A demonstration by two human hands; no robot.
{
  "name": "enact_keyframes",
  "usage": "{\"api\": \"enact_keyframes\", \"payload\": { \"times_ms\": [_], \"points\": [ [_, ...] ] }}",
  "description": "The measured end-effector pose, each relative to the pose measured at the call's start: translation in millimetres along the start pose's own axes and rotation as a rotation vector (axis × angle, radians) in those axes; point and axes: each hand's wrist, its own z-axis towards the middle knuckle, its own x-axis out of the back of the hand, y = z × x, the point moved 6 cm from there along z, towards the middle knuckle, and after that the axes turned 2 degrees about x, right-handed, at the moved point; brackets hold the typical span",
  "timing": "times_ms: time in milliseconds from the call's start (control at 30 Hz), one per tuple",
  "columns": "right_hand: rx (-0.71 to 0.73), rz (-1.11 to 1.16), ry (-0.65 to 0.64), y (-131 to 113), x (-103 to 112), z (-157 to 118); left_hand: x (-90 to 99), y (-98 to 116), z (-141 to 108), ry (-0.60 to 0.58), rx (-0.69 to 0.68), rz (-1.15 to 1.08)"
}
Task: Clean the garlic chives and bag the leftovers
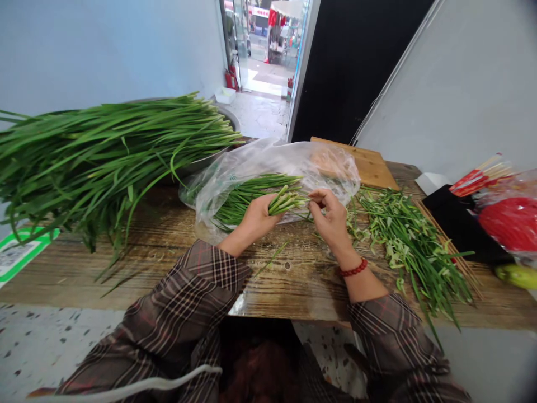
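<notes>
My left hand (260,215) is wrapped round a small bunch of green chives (287,200), pale cut ends pointing right. Just right of those ends, my right hand (328,215) has thumb and fingertips pinched together; what they hold is too small to make out. Beneath and behind the bunch lies a clear plastic bag (268,154) with more chives (235,204) in it. A large heap of long green chives (113,145) fills the left, over a metal bowl mostly hidden under it. Loose leaves and trimmings (403,235) lie spread right of my right hand.
The wooden table (289,291) carries a wooden board (369,165) at the back, a black holder (461,224) with red-wrapped sticks (482,179), a red bundle in plastic (512,224) at right, and a green-edged card (20,252) at left. An open doorway stands beyond.
</notes>
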Motion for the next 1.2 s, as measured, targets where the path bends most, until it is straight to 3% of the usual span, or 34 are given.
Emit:
{"api": "enact_keyframes", "payload": {
  "times_ms": [133,300,400,633,700,800,867,933,1067,1200],
  "points": [
    [-0.016,-0.187,0.103,22.0,27.4,5.9,3.2,1.5,0.2,0.037,-0.005,-0.004],
    [0.047,-0.430,0.025,32.5,40.5,12.0,5.0,2.4,0.3,0.047,0.006,-0.009],
    [0.100,-0.351,0.030,20.4,34.0,11.7,4.1,0.6,-0.1,0.043,0.012,0.023],
    [0.195,-0.118,-0.092,-8.9,-5.1,3.3,-1.8,-1.2,-1.4,-0.007,-0.010,0.080],
    [0.144,-0.027,-0.057,-6.3,-8.6,2.1,-3.9,-1.2,-1.6,-0.019,-0.032,0.095],
    [-0.104,0.175,0.082,15.1,-4.0,1.8,-6.0,-1.9,-1.6,-0.026,-0.049,0.095],
    [-0.270,0.294,0.166,33.6,1.1,0.8,-3.4,-2.5,-0.9,0.014,-0.038,0.068],
    [-0.329,0.324,0.183,46.8,5.5,1.8,3.4,-3.3,0.1,0.096,-0.014,0.012],
    [-0.169,0.053,0.089,54.1,9.0,6.5,20.5,-7.2,1.7,0.276,0.052,-0.105],
    [0.026,-0.215,-0.052,52.6,-3.3,4.0,30.3,-12.5,1.6,0.365,0.084,-0.176]
  ]
}}
